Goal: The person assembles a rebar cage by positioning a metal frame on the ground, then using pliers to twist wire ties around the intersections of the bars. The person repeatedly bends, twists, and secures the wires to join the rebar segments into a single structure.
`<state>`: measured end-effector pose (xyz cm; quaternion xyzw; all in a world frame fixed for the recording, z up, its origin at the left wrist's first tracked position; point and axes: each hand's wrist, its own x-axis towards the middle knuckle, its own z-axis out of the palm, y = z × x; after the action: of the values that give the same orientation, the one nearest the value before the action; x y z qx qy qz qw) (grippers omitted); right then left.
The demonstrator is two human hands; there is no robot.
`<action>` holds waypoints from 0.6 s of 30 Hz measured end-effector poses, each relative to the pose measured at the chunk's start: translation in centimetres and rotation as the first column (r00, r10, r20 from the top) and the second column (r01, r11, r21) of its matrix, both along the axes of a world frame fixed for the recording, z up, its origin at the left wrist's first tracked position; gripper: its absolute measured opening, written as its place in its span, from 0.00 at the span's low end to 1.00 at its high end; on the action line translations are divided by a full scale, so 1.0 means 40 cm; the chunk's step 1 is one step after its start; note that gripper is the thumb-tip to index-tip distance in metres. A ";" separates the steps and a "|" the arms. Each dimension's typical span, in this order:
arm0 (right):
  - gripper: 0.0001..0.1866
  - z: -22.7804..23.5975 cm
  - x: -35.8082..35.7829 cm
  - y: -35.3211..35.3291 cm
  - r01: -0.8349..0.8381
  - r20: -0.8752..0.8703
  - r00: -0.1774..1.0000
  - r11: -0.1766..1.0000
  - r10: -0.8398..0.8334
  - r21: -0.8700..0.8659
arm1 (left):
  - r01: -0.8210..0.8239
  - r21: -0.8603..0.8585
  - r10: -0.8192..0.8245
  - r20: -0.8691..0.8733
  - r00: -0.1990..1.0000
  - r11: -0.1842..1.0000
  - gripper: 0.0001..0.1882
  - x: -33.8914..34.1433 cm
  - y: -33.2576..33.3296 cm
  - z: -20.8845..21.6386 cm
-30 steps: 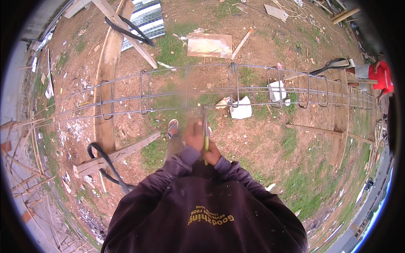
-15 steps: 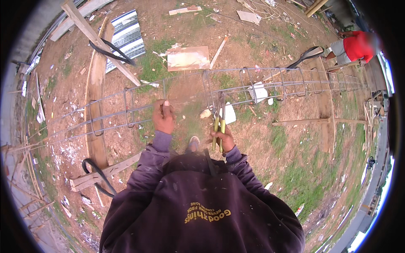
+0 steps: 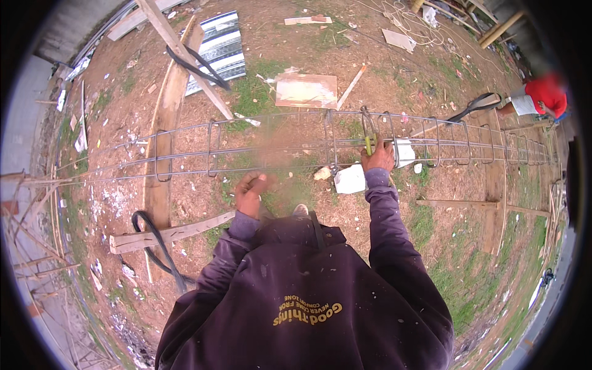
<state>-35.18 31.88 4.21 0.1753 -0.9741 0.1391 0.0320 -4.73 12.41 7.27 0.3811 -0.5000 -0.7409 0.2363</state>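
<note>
A long rebar cage [image 3: 290, 149] of thin steel bars and square stirrups stretches from left to right in front of me. My right hand [image 3: 377, 158] is closed round pincers [image 3: 369, 145] with yellow-green handles. Their jaws point away from me, over the cage near a stirrup [image 3: 388, 126]. On the near side of the bars, my left hand [image 3: 250, 193] is held up, thumb and fingers pressed together. Whatever it may pinch is too small to make out. A smeared patch blurs the cage's middle.
Wooden planks on legs support the cage at left [image 3: 158, 197] and right [image 3: 491, 166]. Black straps [image 3: 161, 246] loop round the timber. Beyond lie a board [image 3: 306, 90] and a striped metal sheet [image 3: 221, 52]. Someone in a red top [image 3: 546, 95] is at the far right.
My right hand has moved right and away from me with the pincers, over the cage. My left hand has dropped back from the bars. The view has shifted left.
</note>
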 end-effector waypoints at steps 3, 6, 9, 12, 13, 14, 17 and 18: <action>0.32 0.045 0.058 -0.010 -0.045 -0.232 0.972 0.999 0.038 -0.025 | -0.022 0.116 0.030 -0.066 0.997 0.993 0.09 -0.015 0.009 0.059; 0.21 0.102 0.184 -0.070 -0.267 0.197 0.874 0.777 0.445 -0.570 | -0.024 0.148 0.038 -0.095 0.995 0.989 0.10 -0.046 0.015 0.103; 0.13 0.128 0.391 -0.160 -0.047 0.338 0.550 0.433 0.763 -0.900 | 0.045 0.149 -0.024 -0.138 0.990 0.988 0.13 -0.073 0.024 0.109; 0.11 0.115 0.474 -0.218 -0.022 0.358 0.572 0.450 0.738 -0.893 | 0.042 0.167 -0.017 -0.148 0.989 0.985 0.15 -0.092 0.022 0.085; 0.10 0.105 0.498 -0.221 0.018 0.401 0.549 0.469 0.734 -0.883 | -0.027 0.217 0.037 -0.044 0.998 0.976 0.16 -0.084 0.024 0.080; 0.10 0.094 0.504 -0.224 0.036 0.373 0.535 0.421 0.758 -0.906 | -0.033 0.200 0.061 -0.133 0.989 0.979 0.16 -0.073 0.026 0.078; 0.10 0.078 0.504 -0.218 0.024 0.600 0.405 0.648 0.690 -0.762 | -0.138 0.207 0.168 -0.133 0.977 0.968 0.16 -0.053 0.010 0.081; 0.10 0.081 0.505 -0.218 -0.028 0.536 0.418 0.600 0.734 -0.800 | -0.161 0.186 0.181 -0.101 0.978 0.969 0.16 -0.050 -0.002 0.085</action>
<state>-15.00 23.14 7.43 0.2995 -0.6566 0.5571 -0.4109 -6.71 12.35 10.69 0.3982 -0.3828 -0.7802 0.2935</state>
